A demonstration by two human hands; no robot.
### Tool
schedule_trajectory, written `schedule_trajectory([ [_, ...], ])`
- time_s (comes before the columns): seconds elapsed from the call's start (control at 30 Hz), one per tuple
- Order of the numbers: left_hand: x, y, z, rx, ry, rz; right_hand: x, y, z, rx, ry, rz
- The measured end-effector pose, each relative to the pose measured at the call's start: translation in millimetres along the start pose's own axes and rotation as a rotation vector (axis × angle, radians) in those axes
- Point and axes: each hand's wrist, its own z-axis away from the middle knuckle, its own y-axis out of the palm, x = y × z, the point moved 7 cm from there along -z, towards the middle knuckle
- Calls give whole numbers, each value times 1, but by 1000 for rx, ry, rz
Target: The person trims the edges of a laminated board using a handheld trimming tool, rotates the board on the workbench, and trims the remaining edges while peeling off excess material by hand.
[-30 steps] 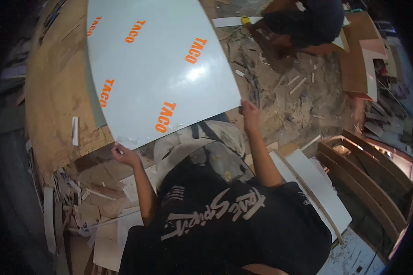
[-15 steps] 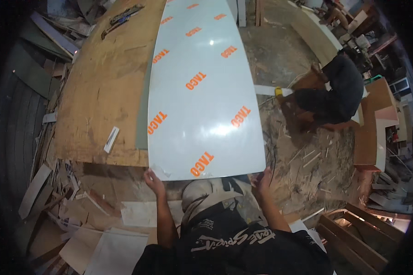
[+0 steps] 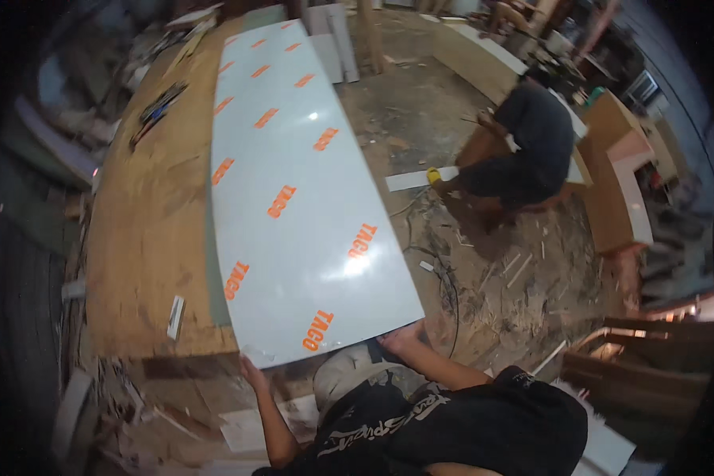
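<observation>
Beside plywood bench [image 3: 147, 230], white sheet [image 3: 293, 198] in both hands, crouching person [image 3: 523, 147] nearby

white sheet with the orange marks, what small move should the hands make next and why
Probably slide the long glossy white sheet with orange marks a little to the left. Its right near corner, at the right hand, overhangs the brown plywood worktop above the littered floor, while the left hand holds the near edge by the worktop's end.
</observation>
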Motion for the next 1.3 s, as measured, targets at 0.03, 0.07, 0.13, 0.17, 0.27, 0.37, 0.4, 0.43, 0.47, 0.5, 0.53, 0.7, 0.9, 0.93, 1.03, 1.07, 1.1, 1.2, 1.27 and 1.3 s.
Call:
schedule_trajectory([
  [0.03, 0, -1, -3, 102, 54, -71, -1, 11, 9, 24, 16, -38],
  [0.07, -7, 5, -4, 208, 106, -145, 1, 14, 13, 45, 30, -77],
  [0.13, -25, 35, 11, 222, 53, 48, 16, 3, 4, 38, 41, -118],
  [0.17, -29, 35, 13, 143, -1, 27, 16, 3, 5, 46, 101, -102],
  [0.27, -50, 38, 28, 152, 69, 28, 20, 13, 25, 127, 72, -141],
  [0.37, -60, 36, 32, 98, 93, 3, 16, -2, -11, 137, 68, -205],
  [0.4, -60, 33, 32, 0, 68, -63, 12, -4, -19, 147, 71, -216],
  [0.43, -69, 55, 49, 54, 76, -1, 19, -8, -28, 200, 34, -224],
  [0.47, -70, 53, 48, 59, 89, -2, 18, -4, -29, 258, 23, -216],
  [0.5, -72, 49, 46, 75, 106, 24, 16, -2, -32, 267, 22, -227],
  [0.53, -71, 51, 51, 96, 114, 48, 16, -7, -31, 222, 22, -199],
  [0.7, -64, 44, 39, -133, 218, -82, 15, -4, -13, 63, 34, -86],
  [0.9, -80, 43, 51, -318, 330, -401, 61, -53, -17, -240, -166, -107],
  [0.93, -94, 59, 67, -271, 365, -268, 87, -72, -31, -352, -281, -136],
  [1.03, -95, 52, 66, -268, 380, -148, 169, -22, 49, -345, -641, -61],
  [1.07, -90, 50, 61, -275, 357, -162, 197, -15, 52, -245, -816, 26],
  [1.1, -86, 43, 57, -274, 358, -174, 206, 22, 71, 36, -810, -29],
  [1.2, -77, 47, 49, -252, 364, -217, 204, 147, 224, 676, -1032, 35],
  [1.27, -72, 48, 44, -237, 377, -220, 164, 192, 323, 1216, -1092, 141],
  [1.3, -73, 50, 40, -262, 444, -233, 145, 203, 370, 1378, -1214, 322],
])
